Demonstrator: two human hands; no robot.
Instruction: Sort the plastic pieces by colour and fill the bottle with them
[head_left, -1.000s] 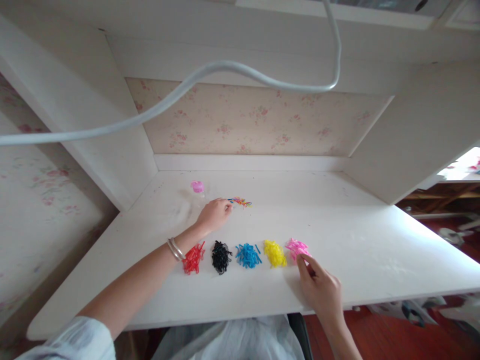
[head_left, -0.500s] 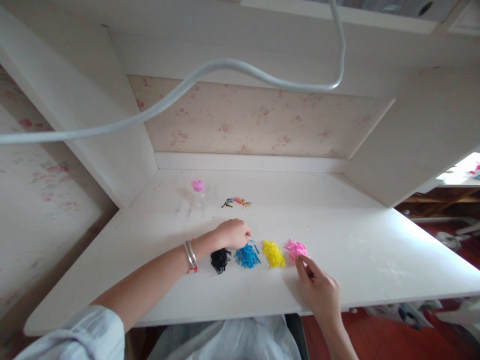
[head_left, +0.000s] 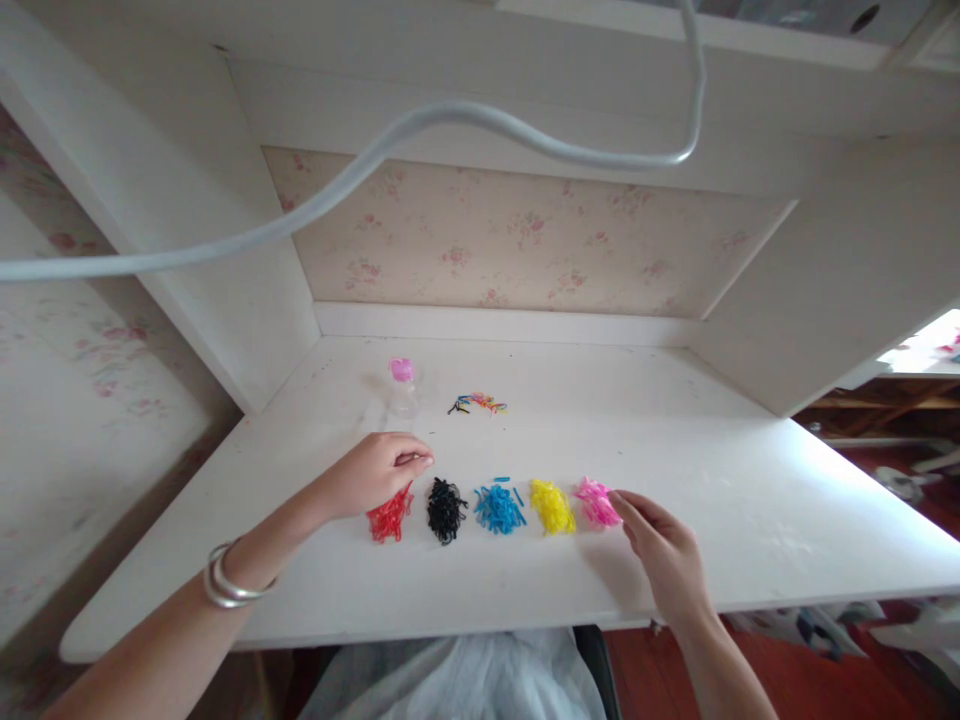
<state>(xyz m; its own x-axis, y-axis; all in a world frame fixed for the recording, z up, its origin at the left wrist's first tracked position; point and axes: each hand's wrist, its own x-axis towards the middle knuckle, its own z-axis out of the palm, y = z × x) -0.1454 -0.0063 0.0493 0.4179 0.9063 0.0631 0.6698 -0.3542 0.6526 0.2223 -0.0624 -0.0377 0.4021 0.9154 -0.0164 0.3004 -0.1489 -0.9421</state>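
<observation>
Small rubber bands lie in a row of separate coloured piles on the white desk: red rubber bands (head_left: 390,518), black rubber bands (head_left: 445,512), blue rubber bands (head_left: 499,510), yellow rubber bands (head_left: 553,507) and pink rubber bands (head_left: 595,502). My left hand (head_left: 382,472) hovers at the far edge of the red pile, its thumb and fingers drawn together; anything between them is too small to make out. My right hand (head_left: 664,545) is at the right side of the pink pile, fingertips pinched against it. Whatever that pinch holds is hidden.
Behind the row lies a small mixed heap of coloured bands (head_left: 478,403). To its left stands a clear bottle with a pink cap (head_left: 403,372). A white cable (head_left: 480,115) hangs across the upper view. White side panels border the desk (head_left: 660,430).
My left hand has moved left from the blue pile to above the red pile, uncovering the black pile. My right hand has shifted slightly right at the pink pile.
</observation>
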